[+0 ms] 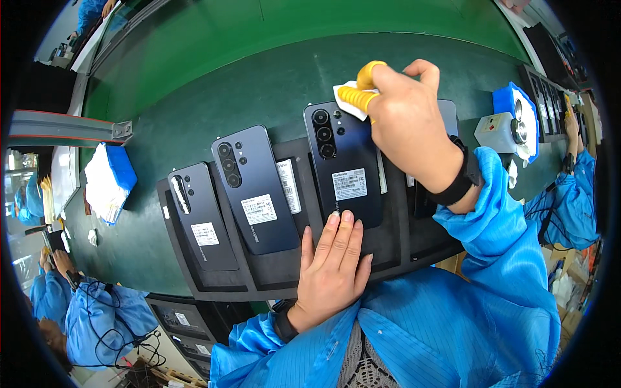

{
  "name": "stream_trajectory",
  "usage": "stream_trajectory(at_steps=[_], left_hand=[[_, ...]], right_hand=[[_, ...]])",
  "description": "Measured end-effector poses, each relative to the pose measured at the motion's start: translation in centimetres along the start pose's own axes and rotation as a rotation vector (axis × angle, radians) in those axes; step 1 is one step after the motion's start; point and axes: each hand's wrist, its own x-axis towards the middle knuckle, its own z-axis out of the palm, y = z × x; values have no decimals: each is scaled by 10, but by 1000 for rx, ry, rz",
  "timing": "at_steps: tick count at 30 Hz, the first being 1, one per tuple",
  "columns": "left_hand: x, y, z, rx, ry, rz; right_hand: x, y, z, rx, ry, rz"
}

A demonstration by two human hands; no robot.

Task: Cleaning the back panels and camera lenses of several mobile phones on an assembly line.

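A dark blue smartphone [352,157] lies back up, with its lenses at the upper left and a white label lower down. My left hand [332,264] rests on its lower end, fingers stretched out flat. My right hand [414,110], with yellow finger cots on thumb and forefinger, pinches a folded white wipe [347,108] against the phone's top edge. To the left lie two more phones, a dark blue one [264,226] and a darker one [210,254], also back up. Another phone [447,115] is mostly hidden behind my right hand. A black compartment tray [388,257] lies beneath them.
Left on the green table [272,90] stands a blue bin [121,169] of white wipes. At the right are another blue bin [511,98] and a white bottle [493,127]. More phone trays [187,317] sit at lower left. Co-workers in blue sleeves [107,323] work on both sides.
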Motion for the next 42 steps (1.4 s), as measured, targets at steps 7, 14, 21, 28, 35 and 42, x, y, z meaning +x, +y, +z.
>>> stream_trajectory(at_steps=[7,14,21,28,35,42], left_hand=[[0,0,2,4,10,8],[0,2,1,5,10,-6],[1,2,-2,-8,12,3],[0,2,1,-6,24,21],[-1,0,1,-28,31,14],[-15,-13,-11,-280,165,41]], right_hand=[[-11,-24,7,54,-38,22],[-38,-49,-13,103,-220,-17],[-49,-46,-26,177,-209,82],[-40,-53,-3,98,-100,72],[-54,-66,-22,227,-328,22],[-3,-62,-47,143,-195,3]])
